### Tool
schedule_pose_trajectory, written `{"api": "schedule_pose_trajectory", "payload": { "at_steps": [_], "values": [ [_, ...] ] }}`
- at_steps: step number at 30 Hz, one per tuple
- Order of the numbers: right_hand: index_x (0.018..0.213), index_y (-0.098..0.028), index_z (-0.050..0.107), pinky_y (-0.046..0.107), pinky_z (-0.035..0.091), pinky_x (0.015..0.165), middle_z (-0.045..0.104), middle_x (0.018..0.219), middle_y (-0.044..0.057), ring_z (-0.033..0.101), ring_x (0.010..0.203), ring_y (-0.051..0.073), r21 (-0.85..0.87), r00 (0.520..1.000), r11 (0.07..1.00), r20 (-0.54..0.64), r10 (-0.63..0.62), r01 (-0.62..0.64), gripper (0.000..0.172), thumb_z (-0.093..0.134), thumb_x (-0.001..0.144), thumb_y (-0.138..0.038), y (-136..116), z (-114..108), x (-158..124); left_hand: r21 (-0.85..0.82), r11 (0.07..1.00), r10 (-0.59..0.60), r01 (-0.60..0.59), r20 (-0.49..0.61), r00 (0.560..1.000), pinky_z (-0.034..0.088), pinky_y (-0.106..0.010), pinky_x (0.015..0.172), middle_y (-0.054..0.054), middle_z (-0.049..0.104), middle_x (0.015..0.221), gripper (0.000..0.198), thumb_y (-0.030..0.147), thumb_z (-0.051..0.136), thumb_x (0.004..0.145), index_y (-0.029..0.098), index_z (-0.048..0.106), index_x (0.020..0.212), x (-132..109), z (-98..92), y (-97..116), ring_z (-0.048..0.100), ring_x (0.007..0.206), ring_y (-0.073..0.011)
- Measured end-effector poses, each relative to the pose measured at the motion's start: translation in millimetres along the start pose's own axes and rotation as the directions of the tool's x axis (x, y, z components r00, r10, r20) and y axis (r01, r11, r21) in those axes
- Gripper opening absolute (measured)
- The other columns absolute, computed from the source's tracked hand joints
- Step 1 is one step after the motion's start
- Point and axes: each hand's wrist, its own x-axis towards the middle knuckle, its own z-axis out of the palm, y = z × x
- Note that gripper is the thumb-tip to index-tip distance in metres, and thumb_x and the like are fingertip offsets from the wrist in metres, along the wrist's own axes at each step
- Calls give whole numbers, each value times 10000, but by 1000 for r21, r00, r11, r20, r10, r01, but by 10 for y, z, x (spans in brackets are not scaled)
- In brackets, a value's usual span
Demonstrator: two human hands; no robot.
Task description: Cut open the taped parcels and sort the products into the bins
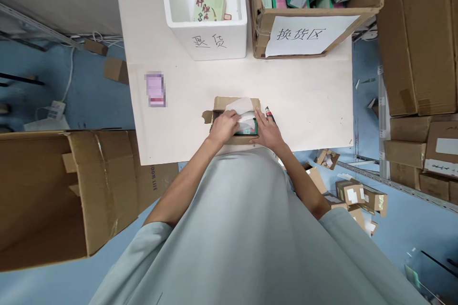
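A small opened cardboard box (pixel 221 103) lies at the table's near edge, flaps spread. Inside it are crumpled white paper (pixel 240 106) and a green and pink carton (pixel 247 128), partly covered. My left hand (pixel 225 127) reaches over the left side of the box, fingers pinched on the white paper. At the right side my right hand (pixel 269 130) grips the box, its thumb low near the front flap and its fingers at the upper corner. A red and black cutter knife (pixel 270 114) lies just beyond my right fingers, partly hidden by them.
A white foam bin (pixel 211 44) holding a patterned packet (pixel 209 5) stands at the back. Beside it is a labelled cardboard box (pixel 261 33) of green cartons. A blurred purple item (pixel 155 89) lies at left. Large cartons (pixel 103 186) and discarded boxes (pixel 352 193) flank the table.
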Motion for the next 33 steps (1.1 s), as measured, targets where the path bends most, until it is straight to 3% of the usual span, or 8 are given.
{"api": "schedule_pose_trajectory", "payload": {
  "at_steps": [6,12,16,20,23,27,30,33],
  "values": [
    [1886,-73,170,655,368,1403,182,1962,177,359,1674,544,51,1000,999,-24,-9,10,1398,959,874,-628,16,30,-21,18,999,34,-30,-249,968,594,-460,1037,-140,778,1300,341,170,572,1046,178,831,1268,106,-737,62,730,1198,-331],
    [1901,-128,108,686,369,1394,192,1958,185,407,1655,542,76,999,997,-35,-25,27,1480,988,836,-659,20,52,-3,82,996,46,-15,-387,921,561,-481,1048,-145,762,1281,342,152,547,1064,174,813,1278,692,-1189,-44,682,1223,-343],
    [1903,-152,111,672,407,1370,191,1959,184,460,1622,521,79,998,996,-49,-36,40,1450,992,851,-620,11,48,1,124,992,57,-14,-349,935,568,-529,1049,-182,757,1287,365,108,519,1045,173,815,1248,1097,-1084,-121,656,1245,-380],
    [1904,-164,117,664,408,1370,199,1957,186,471,1618,504,81,999,996,-42,-29,32,1431,1005,850,-551,2,43,3,169,985,-9,37,-159,987,588,-537,1054,-233,747,1331,408,47,488,1017,134,816,1245,1308,-800,-164,651,1315,-404],
    [1904,-161,99,658,423,1358,176,1962,185,494,1591,498,71,1000,997,-21,-17,18,1442,1001,847,-544,-3,30,9,183,981,-61,64,-21,998,582,-526,1101,-257,722,1423,448,52,547,1004,89,761,1395,1334,-650,-196,632,1383,-415],
    [1897,-115,130,633,420,1362,153,1965,177,460,1608,514,33,1000,999,-2,-10,10,1417,981,862,-576,2,-1,25,158,987,-13,21,-51,999,551,-576,1180,-284,645,1576,629,115,624,1008,41,581,1631,1145,-602,-212,601,1438,-445],
    [1893,-99,152,640,431,1350,143,1967,170,503,1560,524,17,1000,1000,25,0,0,1396,945,881,-643,14,-21,42,92,989,132,-119,-150,980,558,-557,1181,-224,657,1565,533,187,588,1069,130,617,1597,792,-552,-160,625,1418,-406],
    [1890,-84,151,655,419,1360,150,1966,172,480,1582,534,28,1000,1000,31,2,-3,1394,914,891,-685,22,-37,51,51,967,250,-250,2,968,592,-481,1115,-175,708,1455,437,234,619,1069,171,672,1498,412,-367,-82,687,1342,-355]
  ]
}}
